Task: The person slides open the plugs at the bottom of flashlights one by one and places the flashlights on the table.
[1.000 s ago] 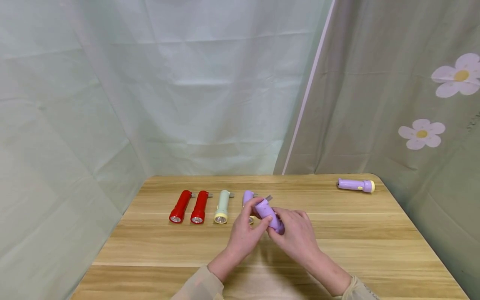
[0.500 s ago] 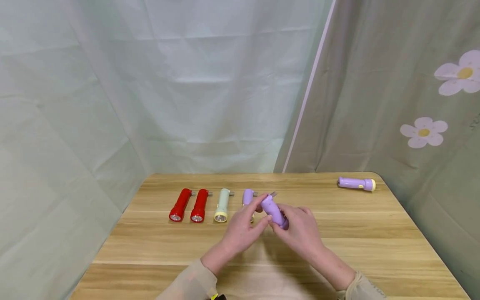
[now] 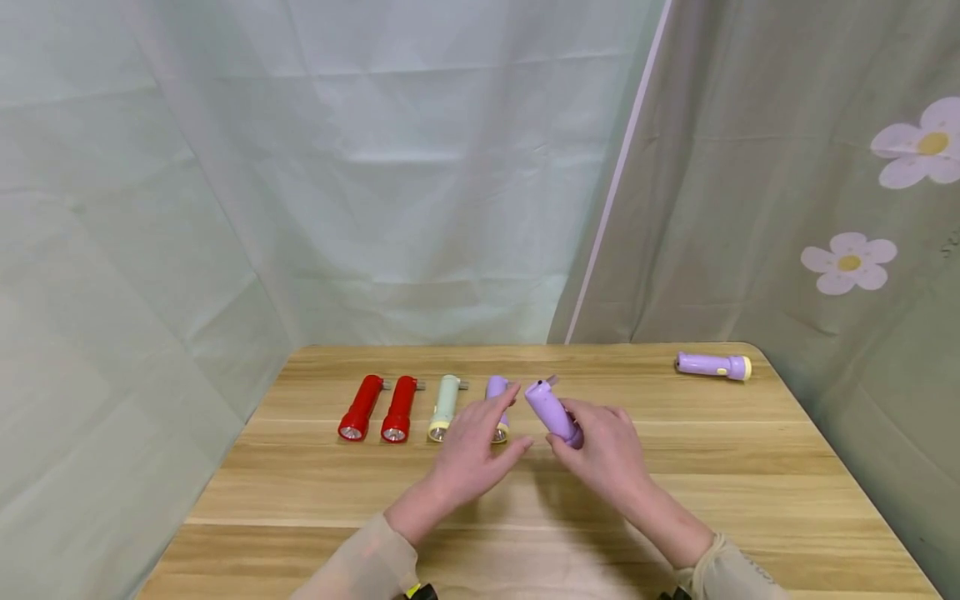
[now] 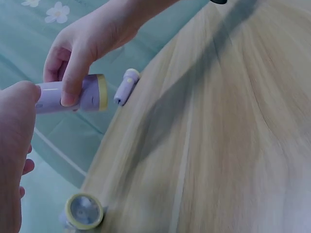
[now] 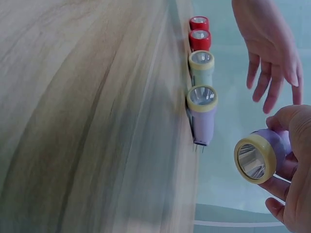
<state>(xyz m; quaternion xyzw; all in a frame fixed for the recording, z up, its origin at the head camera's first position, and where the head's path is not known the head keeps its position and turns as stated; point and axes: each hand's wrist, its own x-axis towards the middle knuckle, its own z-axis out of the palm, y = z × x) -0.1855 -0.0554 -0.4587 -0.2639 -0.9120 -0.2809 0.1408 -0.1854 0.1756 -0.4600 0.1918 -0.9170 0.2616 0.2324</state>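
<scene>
My right hand grips a purple flashlight near its yellow-rimmed head, holding it tilted above the table. Metal prongs stick out sideways from the flashlight's tail end. Just left of it, my left hand is apart from the flashlight in the head view, with thumb and fingers spread and nothing held. Behind that hand, partly covered by it, lies a second purple flashlight. The right wrist view shows the held flashlight's lens and the left hand's straight fingers.
Left of the second purple flashlight, a pale green flashlight and two red flashlights, one beside the other, lie in a row with prongs out. Another purple flashlight lies at the table's far right corner. Curtains surround the table.
My left hand has let go of the purple flashlight and drawn back left, its fingers spreading. The right hand still holds the flashlight, which has shifted slightly right.
</scene>
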